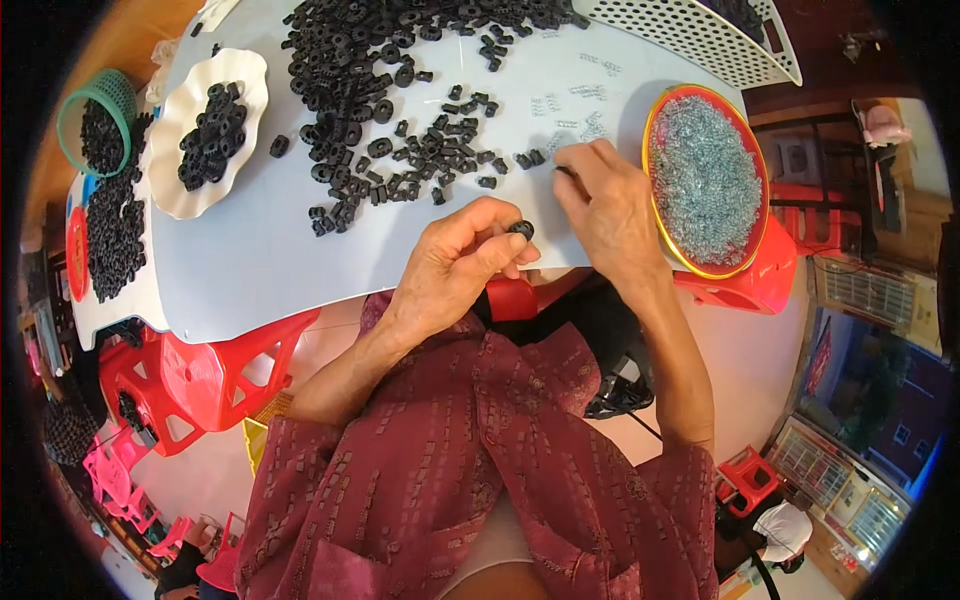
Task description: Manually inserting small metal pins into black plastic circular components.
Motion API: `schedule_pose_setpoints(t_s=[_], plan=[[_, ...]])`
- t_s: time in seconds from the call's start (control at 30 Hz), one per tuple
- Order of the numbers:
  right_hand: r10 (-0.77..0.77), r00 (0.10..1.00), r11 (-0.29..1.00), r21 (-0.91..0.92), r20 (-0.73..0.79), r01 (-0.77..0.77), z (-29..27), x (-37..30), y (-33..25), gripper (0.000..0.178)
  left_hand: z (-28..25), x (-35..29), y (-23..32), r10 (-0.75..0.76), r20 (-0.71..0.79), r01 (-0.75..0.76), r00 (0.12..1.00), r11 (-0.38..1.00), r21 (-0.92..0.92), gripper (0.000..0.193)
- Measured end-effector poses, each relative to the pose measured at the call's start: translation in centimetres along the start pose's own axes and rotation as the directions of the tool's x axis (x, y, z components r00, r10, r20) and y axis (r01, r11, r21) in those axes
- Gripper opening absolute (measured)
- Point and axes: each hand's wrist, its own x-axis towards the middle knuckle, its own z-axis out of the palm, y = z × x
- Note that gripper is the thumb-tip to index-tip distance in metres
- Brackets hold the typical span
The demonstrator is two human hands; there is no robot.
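Observation:
My left hand (450,265), near the table's front edge, pinches a small round black plastic part (521,229) between thumb and fingers. To its right, just above the tabletop, my right hand (612,212) is closed, with a bit of a small black piece (565,171) showing at its fingertips; most of that piece is hidden. Two small black pieces (530,158) lie by the right fingertips. Beyond both hands spreads a heap of black plastic parts (345,85), some ring-shaped, some short and blocky. Small silvery coils (590,128) lie loose past my right hand.
A red tray with a yellow rim (655,190), full of silvery coils, stands at the right. A white perforated basket (690,40) is at the far right. At the left are a scalloped white dish (180,130) of black parts and a green basket (120,95). Red stools (235,370) stand below.

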Motion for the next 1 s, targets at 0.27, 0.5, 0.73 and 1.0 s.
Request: schedule_pose_setpoints(t_s=[0.27, 0.5, 0.73, 1.0], plan=[[0.347, 0.898, 0.596, 0.676, 0.269, -0.433, -1.3, -1.4, -1.5, 0.016, 0.2, 0.1, 0.2, 0.025, -0.041, -0.031, 0.999, 0.988, -0.15, 0.017], [0.29, 0.939, 0.372, 0.882, 0.185, -0.289, 0.2, -2.8, -1.8, 0.012, 0.6, 0.2, 0.5, 0.034, -0.026, -0.036, 0.999, 0.997, -0.072, 0.018], [0.299, 0.927, 0.282, 0.907, 0.225, -0.311, 0.7, -3.4, -2.4, 0.013, 1.0, 0.5, 0.2, 0.046, -0.025, -0.045, 0.999, 0.999, 0.021, 0.016], [0.189, 0.97, 0.458, 0.86, 0.151, -0.223, 0.9, -3.8, -0.3, 0.014, 0.9, 0.7, 0.3, 0.04, -0.01, -0.04, 0.999, 0.998, 0.05, 0.016]])
